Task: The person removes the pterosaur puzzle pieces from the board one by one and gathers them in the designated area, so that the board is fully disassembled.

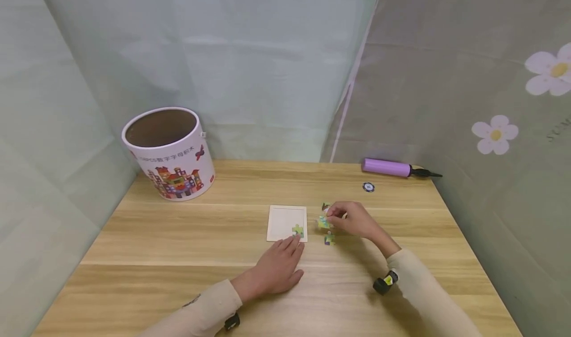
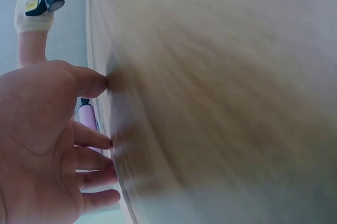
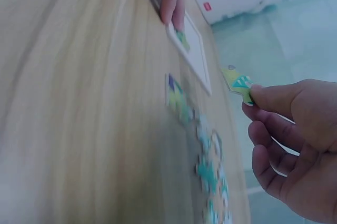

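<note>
A pale, square puzzle tray [image 1: 281, 218] lies mid-table, with one green puzzle piece [image 1: 297, 229] in its near right corner. My left hand [image 1: 277, 266] rests at the tray's near edge, its fingers extended and fingertips touching around that corner. Between thumb and forefinger, my right hand [image 1: 354, 220] pinches a yellow-green jigsaw piece [image 3: 240, 85] with a teal and white pattern, raised above the table to the right of the tray. Below it, several loose puzzle pieces [image 3: 205, 171] lie on the wood, partly hidden by that hand in the head view.
A large white bucket [image 1: 189, 163] with block pictures stands at the back left. Toward the back right lie a purple hand pump [image 1: 385, 167] and a dark round chip [image 1: 368, 187]. Fabric curtains [image 1: 267, 79] hang around the wooden table [image 1: 178, 248].
</note>
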Demonstrator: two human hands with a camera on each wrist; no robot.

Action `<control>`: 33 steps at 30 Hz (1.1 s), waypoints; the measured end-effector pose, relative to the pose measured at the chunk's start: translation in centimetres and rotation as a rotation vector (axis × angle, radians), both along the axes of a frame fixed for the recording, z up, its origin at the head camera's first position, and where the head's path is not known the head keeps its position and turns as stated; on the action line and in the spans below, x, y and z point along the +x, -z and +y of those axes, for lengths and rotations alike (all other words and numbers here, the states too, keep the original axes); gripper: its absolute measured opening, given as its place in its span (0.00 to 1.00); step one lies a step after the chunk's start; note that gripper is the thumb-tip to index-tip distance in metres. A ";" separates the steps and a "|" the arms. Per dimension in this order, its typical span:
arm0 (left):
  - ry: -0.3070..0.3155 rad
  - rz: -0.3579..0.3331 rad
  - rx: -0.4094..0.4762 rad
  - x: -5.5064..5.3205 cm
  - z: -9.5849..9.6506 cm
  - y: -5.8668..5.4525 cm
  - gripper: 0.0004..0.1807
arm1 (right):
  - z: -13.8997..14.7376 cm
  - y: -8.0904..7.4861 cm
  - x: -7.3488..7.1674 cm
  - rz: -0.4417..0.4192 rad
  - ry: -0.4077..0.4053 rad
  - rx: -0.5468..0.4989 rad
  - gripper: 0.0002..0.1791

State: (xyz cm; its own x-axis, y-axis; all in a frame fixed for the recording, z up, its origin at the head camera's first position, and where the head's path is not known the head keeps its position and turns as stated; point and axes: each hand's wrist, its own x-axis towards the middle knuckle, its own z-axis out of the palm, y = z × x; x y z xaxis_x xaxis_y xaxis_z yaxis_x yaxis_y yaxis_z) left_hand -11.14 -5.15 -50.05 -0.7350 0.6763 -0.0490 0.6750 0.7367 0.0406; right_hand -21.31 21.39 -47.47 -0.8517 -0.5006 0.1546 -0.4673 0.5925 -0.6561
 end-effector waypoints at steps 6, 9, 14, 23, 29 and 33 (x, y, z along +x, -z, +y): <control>0.019 -0.002 0.045 0.0 -0.3 -0.2 0.34 | 2.2 0.3 0.8 0.003 0.023 0.022 0.03; 0.018 -0.013 0.041 0.0 -0.3 -0.2 0.35 | 3.0 0.5 1.2 -0.009 0.042 0.027 0.03; 0.020 -0.009 0.028 -0.2 -0.3 0.0 0.35 | 4.2 0.9 1.9 -0.016 0.064 0.026 0.03; 0.005 -0.031 0.009 -0.1 -0.3 0.1 0.36 | 5.5 1.9 3.2 -0.076 0.099 0.032 0.03; 0.012 -0.013 0.012 -0.2 -0.4 0.4 0.36 | 5.9 2.2 3.8 -0.113 0.127 0.047 0.03; 0.010 -0.017 0.015 -0.2 -0.3 0.4 0.36 | 6.1 2.6 3.9 -0.116 0.124 0.049 0.03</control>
State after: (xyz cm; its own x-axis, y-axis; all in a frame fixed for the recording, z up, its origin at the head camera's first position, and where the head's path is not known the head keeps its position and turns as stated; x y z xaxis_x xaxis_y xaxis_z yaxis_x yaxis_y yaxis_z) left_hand -11.35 -5.45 -50.41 -0.7275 0.6842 -0.0510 0.6814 0.7292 0.0629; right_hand -17.42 27.46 -50.06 -0.9181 -0.3952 0.0300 -0.3118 0.6732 -0.6705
